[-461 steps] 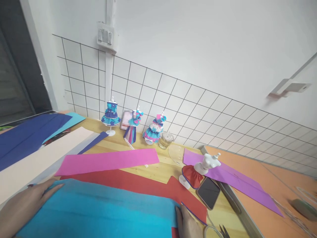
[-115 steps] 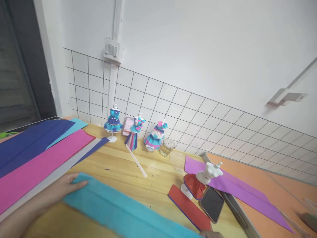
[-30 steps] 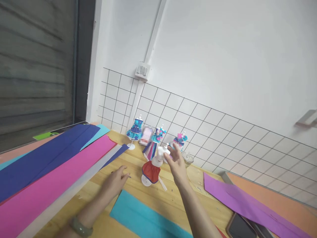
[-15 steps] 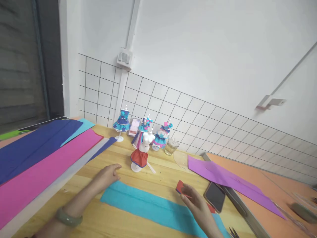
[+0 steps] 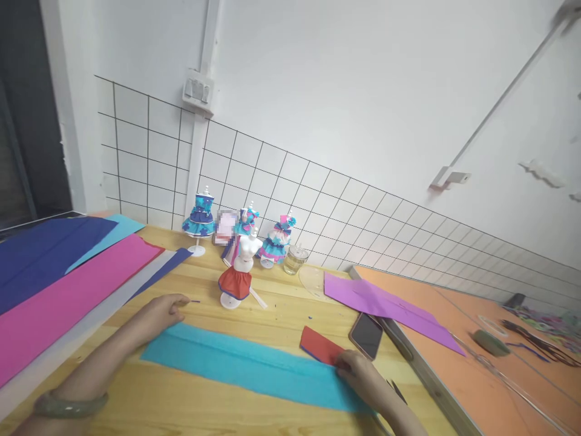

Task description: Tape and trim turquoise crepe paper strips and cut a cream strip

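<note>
The red doll (image 5: 235, 283) has moved from two o'clock of my one blue cloth (image 5: 254, 366) to twelve. My right hand (image 5: 358, 370) grips one red cloth (image 5: 320, 345) at two. My left hand (image 5: 162, 313) is at ten; I can't tell its grip. Three more dolls (image 5: 200, 223) stand behind.

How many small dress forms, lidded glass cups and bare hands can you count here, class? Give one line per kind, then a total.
Dress forms: 4
Glass cup: 1
Hands: 2
Total: 7
</note>
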Demonstrator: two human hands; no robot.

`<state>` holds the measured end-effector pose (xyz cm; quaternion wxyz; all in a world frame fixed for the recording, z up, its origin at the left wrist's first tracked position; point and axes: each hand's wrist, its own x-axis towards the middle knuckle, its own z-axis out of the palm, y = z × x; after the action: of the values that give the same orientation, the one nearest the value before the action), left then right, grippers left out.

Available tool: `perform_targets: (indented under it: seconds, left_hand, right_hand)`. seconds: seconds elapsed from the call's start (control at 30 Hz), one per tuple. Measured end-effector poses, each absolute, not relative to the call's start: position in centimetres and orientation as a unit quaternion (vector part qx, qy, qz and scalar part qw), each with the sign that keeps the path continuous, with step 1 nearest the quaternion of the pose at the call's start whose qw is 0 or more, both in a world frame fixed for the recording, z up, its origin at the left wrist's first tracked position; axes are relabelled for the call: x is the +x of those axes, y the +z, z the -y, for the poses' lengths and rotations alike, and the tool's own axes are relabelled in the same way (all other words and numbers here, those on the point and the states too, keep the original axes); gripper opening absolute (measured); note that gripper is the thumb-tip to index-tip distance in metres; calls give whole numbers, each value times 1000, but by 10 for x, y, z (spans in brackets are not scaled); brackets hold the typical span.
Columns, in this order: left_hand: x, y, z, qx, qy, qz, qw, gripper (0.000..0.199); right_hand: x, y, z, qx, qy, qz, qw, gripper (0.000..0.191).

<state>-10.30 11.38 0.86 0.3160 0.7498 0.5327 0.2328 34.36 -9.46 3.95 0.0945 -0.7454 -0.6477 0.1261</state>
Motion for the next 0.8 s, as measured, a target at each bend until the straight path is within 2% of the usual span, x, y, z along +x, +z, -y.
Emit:
perform_targets:
  seconds: [0.4,0.57,0.7,0.8]
  left_hand:
    - [-132,23,-111,775,188,-576,180,38]
    - [-117,36,-109,785,193,-576,120,34]
    - [-70,43,-90,835,209,-494,123,27]
    - [-34,39,-63,903,202,-341,167,21]
  right_hand:
    - [328,53,104,-737,200,636,108,15]
    - [351,49,88,-757,150,619,142,22]
    - [370,37,69,-773,132,605,142,25]
    - [375,29,62,-769,151,610,118,16]
